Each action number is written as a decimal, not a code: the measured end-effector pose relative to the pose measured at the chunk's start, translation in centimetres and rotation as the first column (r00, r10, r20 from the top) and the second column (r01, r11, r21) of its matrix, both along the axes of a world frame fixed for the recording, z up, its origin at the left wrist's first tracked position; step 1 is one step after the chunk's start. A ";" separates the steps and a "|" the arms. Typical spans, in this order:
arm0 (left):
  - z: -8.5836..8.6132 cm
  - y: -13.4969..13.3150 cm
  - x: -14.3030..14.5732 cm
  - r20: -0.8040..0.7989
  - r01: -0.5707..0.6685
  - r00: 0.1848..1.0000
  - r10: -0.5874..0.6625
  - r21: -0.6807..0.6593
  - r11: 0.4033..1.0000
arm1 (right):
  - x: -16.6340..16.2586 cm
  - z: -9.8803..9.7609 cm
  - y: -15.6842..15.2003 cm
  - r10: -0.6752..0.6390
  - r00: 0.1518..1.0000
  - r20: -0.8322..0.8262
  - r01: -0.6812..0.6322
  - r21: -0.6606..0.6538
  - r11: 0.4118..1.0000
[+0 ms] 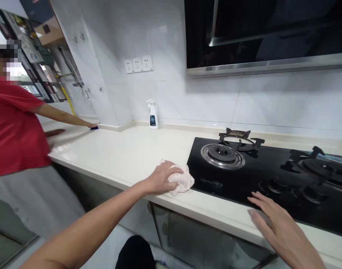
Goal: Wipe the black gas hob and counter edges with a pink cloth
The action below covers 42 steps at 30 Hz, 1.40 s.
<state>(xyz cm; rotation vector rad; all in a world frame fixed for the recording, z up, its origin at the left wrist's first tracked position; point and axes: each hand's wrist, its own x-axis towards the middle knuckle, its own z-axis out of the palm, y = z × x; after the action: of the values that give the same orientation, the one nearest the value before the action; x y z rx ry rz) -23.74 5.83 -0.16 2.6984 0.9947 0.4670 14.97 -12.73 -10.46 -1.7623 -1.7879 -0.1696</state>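
Note:
My left hand (161,178) is wrapped round a crumpled pale pink cloth (184,179). The cloth lies on the cream countertop (117,149), against the left front corner of the black gas stove (199,160). At the right, my right hand (274,220) has its fingers stretched out and holds nothing. Its fingertips are over the stove's front edge, close to the control knobs (274,185). The left burner (222,154) is bare, and its pan support (239,140) sits behind it, off the burner.
A white spray bottle (153,116) stands by the tiled wall below the sockets (138,64). A dark range hood (266,37) overhangs the stove. To the left, a person in a red top (16,123) reaches over the counter with a blue item (94,127) under one hand.

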 end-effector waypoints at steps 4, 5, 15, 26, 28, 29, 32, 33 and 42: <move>0.2 0.3 -0.7 0.182 -0.058 0.981 0.063 -0.035 0.998 | 0.1 -0.1 0.2 -0.001 1.000 -0.016 0.002 0.014 1.000; 0.3 0.3 -0.8 0.238 -0.106 0.964 0.116 -0.055 0.993 | 0.0 -0.1 0.3 0.002 1.000 -0.016 -0.002 0.015 1.000; 3.7 2.1 -0.2 0.476 -0.221 0.724 0.499 -0.526 0.821 | 0.0 0.1 0.5 0.001 1.000 -0.006 -0.001 0.011 1.000; 3.0 5.0 0.0 0.259 -0.442 0.820 0.511 -0.282 0.852 | 0.3 -0.3 0.6 -0.001 1.000 -0.014 0.001 -0.005 1.000; 3.5 4.9 -0.6 0.281 -0.441 0.832 0.479 -0.188 0.877 | 0.2 -0.4 0.5 -0.010 1.000 -0.003 0.010 0.004 1.000; 3.6 4.5 -0.7 0.293 -0.426 0.843 0.452 -0.149 0.892 | 0.2 -0.5 0.5 -0.011 1.000 0.004 0.011 0.011 1.000; 3.4 2.8 -0.8 0.193 -0.298 0.933 0.305 -0.063 0.952 | 0.1 -0.7 0.6 -0.008 1.000 0.026 0.007 0.042 0.999; 3.1 2.2 -0.7 0.108 -0.245 0.962 0.250 -0.061 0.968 | 0.1 -0.8 0.6 -0.009 0.999 0.034 0.008 0.053 0.999; 0.4 3.0 1.3 -0.218 -0.251 0.953 0.210 -0.180 0.951 | 0.2 -0.9 0.3 0.002 0.986 0.164 -0.016 0.084 0.996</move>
<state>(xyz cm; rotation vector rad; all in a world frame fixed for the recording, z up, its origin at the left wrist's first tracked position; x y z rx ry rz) -22.47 8.80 0.22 2.4885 1.3435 0.1260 15.18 -12.46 -11.40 -1.7225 -1.8739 -0.3915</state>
